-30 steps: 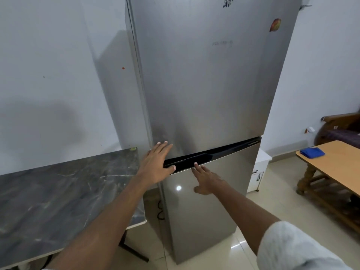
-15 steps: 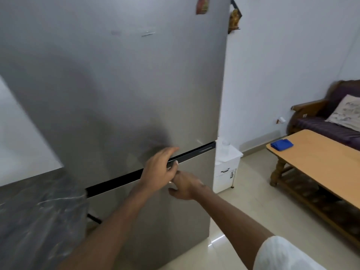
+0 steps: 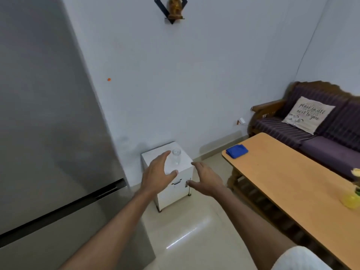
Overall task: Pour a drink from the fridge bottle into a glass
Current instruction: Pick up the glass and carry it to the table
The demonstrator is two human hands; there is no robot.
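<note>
A clear, empty glass (image 3: pixel 176 156) stands upright on a small white cabinet (image 3: pixel 182 187) beside the wall. The grey fridge (image 3: pixel 48 123) fills the left of the view with both doors closed; no bottle shows. My left hand (image 3: pixel 158 175) hovers in front of the cabinet, fingers spread, just left of the glass and not touching it. My right hand (image 3: pixel 207 179) is held out to the right of the cabinet, fingers apart and empty.
A long wooden table (image 3: pixel 292 182) stands at the right with a folded blue cloth (image 3: pixel 236 151) and a yellow vase (image 3: pixel 351 199). A purple sofa (image 3: pixel 311 131) with a cushion sits behind it. Tiled floor (image 3: pixel 194 230) lies between fridge and table.
Both hands have come off the fridge door seam and moved right. My view has swung right from the fridge to the white cabinet with the glass.
</note>
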